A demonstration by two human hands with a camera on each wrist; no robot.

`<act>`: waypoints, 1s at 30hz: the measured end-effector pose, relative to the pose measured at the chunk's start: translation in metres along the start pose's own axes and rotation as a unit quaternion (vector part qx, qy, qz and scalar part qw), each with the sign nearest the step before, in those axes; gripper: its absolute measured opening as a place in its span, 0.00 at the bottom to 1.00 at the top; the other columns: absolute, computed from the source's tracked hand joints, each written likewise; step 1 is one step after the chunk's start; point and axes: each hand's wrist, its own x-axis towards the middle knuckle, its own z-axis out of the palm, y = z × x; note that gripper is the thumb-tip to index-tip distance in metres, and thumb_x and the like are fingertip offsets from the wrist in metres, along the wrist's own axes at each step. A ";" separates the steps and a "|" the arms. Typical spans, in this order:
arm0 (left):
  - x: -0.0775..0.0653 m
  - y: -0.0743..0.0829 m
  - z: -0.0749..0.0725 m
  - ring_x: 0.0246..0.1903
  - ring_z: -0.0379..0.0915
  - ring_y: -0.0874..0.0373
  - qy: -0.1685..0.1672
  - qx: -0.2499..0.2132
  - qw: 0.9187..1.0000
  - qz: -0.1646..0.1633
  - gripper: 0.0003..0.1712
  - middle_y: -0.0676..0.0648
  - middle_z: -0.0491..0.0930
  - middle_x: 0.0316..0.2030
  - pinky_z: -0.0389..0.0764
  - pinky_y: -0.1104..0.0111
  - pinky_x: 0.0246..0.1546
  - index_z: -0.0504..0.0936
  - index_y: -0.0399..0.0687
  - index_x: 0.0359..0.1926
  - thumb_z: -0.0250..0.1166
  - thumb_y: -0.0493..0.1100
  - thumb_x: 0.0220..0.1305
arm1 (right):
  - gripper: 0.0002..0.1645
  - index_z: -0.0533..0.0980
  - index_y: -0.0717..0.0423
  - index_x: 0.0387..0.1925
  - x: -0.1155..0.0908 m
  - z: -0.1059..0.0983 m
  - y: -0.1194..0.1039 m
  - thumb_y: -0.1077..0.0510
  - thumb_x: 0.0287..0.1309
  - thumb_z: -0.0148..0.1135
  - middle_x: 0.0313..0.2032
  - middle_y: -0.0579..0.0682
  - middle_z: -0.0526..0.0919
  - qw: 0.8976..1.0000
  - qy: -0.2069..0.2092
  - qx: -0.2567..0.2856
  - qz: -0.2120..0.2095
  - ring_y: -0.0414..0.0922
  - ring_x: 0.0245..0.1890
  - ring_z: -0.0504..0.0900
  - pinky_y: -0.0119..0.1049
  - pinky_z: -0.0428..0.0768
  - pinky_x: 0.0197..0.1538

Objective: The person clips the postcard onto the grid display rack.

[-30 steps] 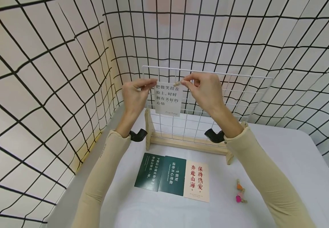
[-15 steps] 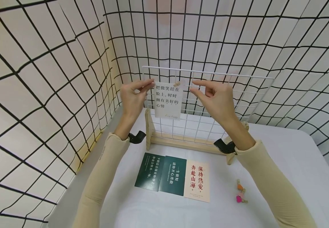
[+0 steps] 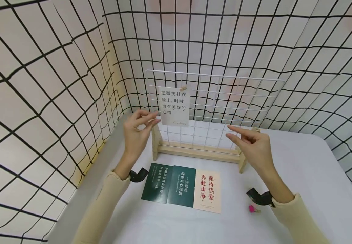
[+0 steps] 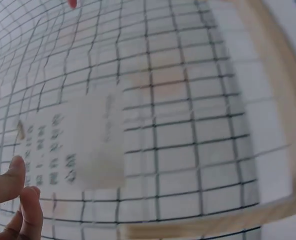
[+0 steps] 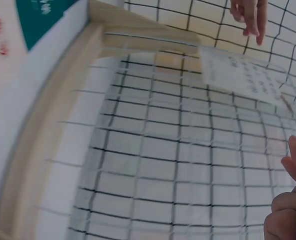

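A white card with black writing (image 3: 176, 117) hangs on the white wire grid rack (image 3: 224, 75), held at its upper right corner by a small wooden clothespin (image 3: 183, 88). My left hand (image 3: 134, 135) is just left of the card, thumb and fingertips slightly apart with nothing between them. In the left wrist view the card (image 4: 97, 145) lies beyond the fingertips. Lower and to the right, my right hand (image 3: 255, 147) hovers before the rack's right end, thumb and forefinger apart and holding nothing. The right wrist view shows its curled lower fingers (image 5: 285, 220).
Two dark green cards (image 3: 180, 186) and a cream card with red writing (image 3: 207, 195) lie side by side before the rack's wooden base (image 3: 198, 153). A pink clothespin (image 3: 252, 209) lies near my right wrist. Black grid-patterned walls (image 3: 50, 101) enclose the table.
My right hand let go of the clothespin, then moved right and down. The left hand left the card's top left corner and dropped lower. The card stays hanging on the rack.
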 end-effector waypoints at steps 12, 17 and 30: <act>-0.082 -0.008 0.043 0.28 0.76 0.54 -0.138 -0.057 0.987 -0.055 0.15 0.43 0.84 0.36 0.76 0.71 0.33 0.92 0.40 0.46 0.78 0.33 0.55 | 0.21 0.86 0.55 0.54 -0.071 -0.030 0.069 0.51 0.61 0.75 0.17 0.38 0.60 0.989 0.021 -0.065 0.128 0.32 0.15 0.54 0.34 0.55 0.15; -0.102 -0.016 0.062 0.29 0.76 0.55 -0.210 -0.068 0.971 -0.089 0.16 0.43 0.84 0.38 0.80 0.69 0.33 0.91 0.40 0.47 0.77 0.34 0.55 | 0.23 0.87 0.54 0.54 -0.095 -0.041 0.091 0.48 0.60 0.76 0.17 0.37 0.60 0.983 0.030 -0.079 0.163 0.31 0.14 0.53 0.35 0.54 0.14; -0.124 -0.041 0.101 0.29 0.71 0.57 -0.409 -0.067 0.896 -0.161 0.19 0.41 0.80 0.45 0.74 0.75 0.29 0.90 0.41 0.51 0.78 0.37 0.56 | 0.29 0.85 0.48 0.58 -0.143 -0.068 0.139 0.37 0.63 0.70 0.24 0.36 0.68 0.956 -0.027 -0.114 0.271 0.33 0.24 0.62 0.36 0.64 0.23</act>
